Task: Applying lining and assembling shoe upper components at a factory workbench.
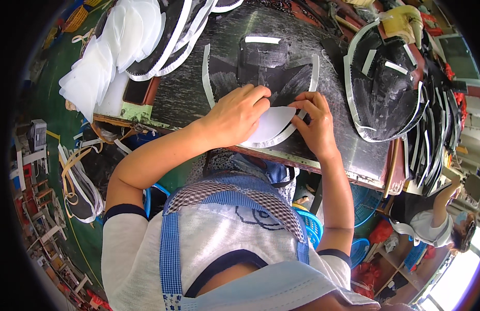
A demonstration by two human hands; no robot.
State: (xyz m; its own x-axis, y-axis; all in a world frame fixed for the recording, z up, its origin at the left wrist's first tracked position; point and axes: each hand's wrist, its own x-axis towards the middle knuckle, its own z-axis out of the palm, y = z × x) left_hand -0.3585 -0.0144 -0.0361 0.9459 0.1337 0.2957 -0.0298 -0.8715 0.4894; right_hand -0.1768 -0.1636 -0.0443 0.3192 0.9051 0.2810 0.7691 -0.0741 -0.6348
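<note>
A black panel [263, 67] with white strips along its edges lies flat on the worktable in front of me. On its near end rests a white half-moon sheet piece [268, 123], its curved side along the panel's white-taped near edge. My left hand [237, 116] is closed over the left part of this piece, fingers bent and pressed together; its fingertips are partly hidden. At the right corner of the same piece, my right hand [316, 122] pinches the edge between thumb and fingers.
Fanned white sheet pieces [131, 33] lie at the far left, beside stacked black panels with white borders [185, 39] and a dark phone-like slab [137, 91]. More black panels [382, 85] are piled on the right. A yellowish container [400, 23] stands behind them. Another person [431, 225] sits at far right.
</note>
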